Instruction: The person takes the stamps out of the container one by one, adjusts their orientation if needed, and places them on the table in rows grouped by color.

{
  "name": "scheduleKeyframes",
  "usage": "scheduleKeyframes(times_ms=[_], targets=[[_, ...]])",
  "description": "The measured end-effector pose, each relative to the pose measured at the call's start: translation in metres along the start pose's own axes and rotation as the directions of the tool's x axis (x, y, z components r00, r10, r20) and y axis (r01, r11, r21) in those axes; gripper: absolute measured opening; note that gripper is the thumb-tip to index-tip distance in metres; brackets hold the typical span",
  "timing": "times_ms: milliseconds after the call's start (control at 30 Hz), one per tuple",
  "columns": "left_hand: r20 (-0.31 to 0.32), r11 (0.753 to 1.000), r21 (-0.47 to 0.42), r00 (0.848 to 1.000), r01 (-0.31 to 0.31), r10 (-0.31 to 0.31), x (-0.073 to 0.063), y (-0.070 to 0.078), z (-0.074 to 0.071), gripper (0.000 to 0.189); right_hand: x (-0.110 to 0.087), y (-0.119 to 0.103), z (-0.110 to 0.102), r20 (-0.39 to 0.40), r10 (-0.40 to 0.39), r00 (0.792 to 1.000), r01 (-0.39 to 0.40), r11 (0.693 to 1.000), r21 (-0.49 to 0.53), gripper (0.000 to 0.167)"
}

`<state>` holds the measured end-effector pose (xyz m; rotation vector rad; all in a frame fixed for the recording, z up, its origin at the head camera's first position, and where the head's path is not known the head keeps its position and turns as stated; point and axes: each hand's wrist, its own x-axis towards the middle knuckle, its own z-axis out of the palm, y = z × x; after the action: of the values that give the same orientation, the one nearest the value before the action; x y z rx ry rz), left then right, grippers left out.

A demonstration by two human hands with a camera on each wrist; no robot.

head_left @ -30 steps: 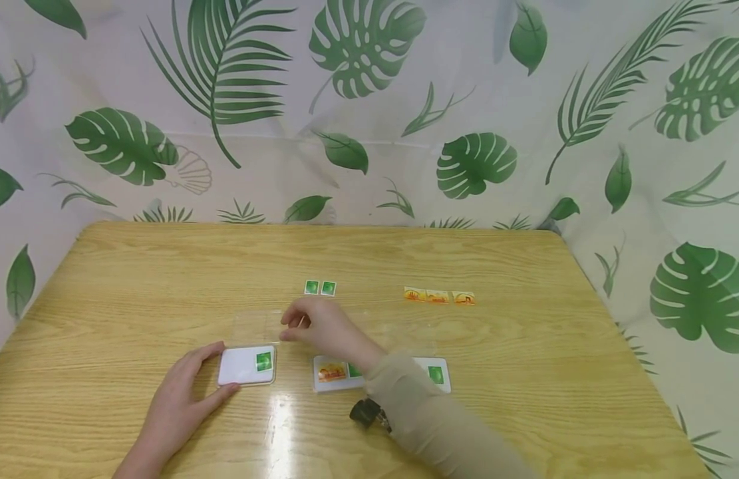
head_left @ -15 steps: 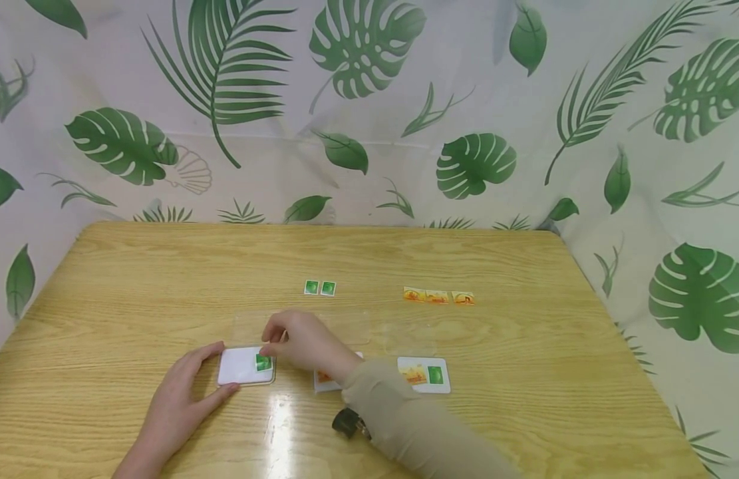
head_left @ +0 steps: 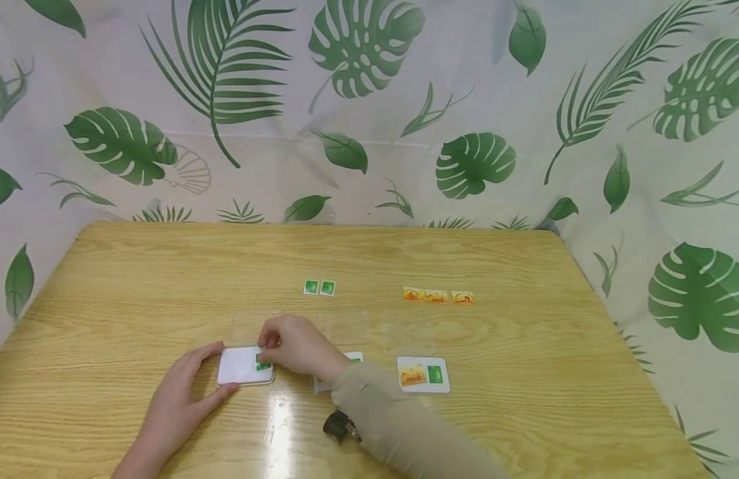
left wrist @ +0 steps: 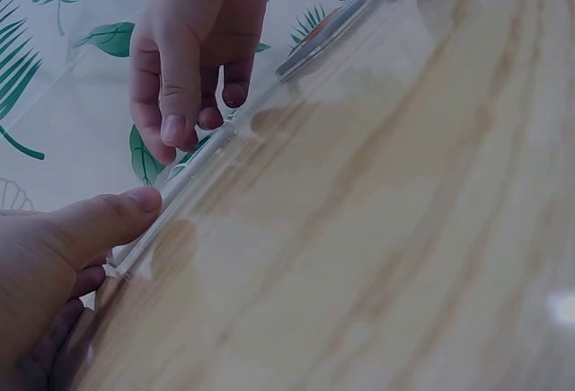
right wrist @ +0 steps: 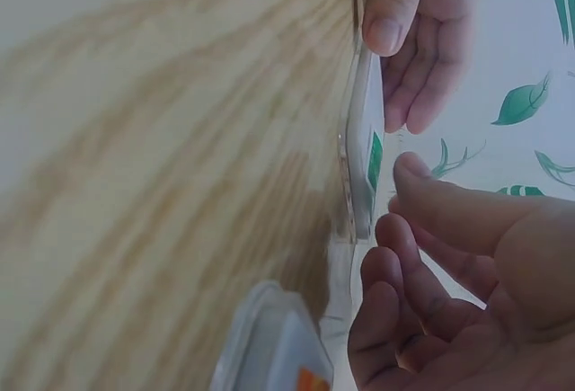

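Observation:
My left hand [head_left: 180, 389] holds a small white flat case [head_left: 234, 367] on the table, thumb at its near edge and fingers at its far left corner. A green stamp [head_left: 263, 366] lies on the case's right part. Over that stamp is my right hand [head_left: 297, 344], its fingertips at the stamp's upper edge. In the right wrist view, the right thumb [right wrist: 449, 202] reaches toward the case and the other fingers curl loosely. Nothing shows between them. Whether the fingertips touch the stamp is hard to tell.
A second white case [head_left: 356, 356] is mostly behind the right forearm. To the right lies a third case [head_left: 422, 388] bearing an orange and a green stamp. Thin clear plastic pieces [head_left: 410, 339] lie behind the cases. Farther back are two green stamps [head_left: 328, 288] and three orange stamps [head_left: 437, 296].
My right hand has come left and toward me, from beyond the case to over the green stamp. The third case has come into fuller view. My left hand stays in place.

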<state>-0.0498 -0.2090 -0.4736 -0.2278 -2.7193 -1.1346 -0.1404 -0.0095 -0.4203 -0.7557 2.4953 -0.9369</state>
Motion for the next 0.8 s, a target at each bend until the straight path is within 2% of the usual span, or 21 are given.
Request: scheduleKeyframes(times_ms=[800], targets=[[0.01,1.0,-0.005,1.0,0.008,-0.008,0.0,-0.0007,-0.0003,0.061,0.0002,-0.0018,0.0052,-0.014,0.053,0.998,-0.055,0.994,-0.094,0.02]])
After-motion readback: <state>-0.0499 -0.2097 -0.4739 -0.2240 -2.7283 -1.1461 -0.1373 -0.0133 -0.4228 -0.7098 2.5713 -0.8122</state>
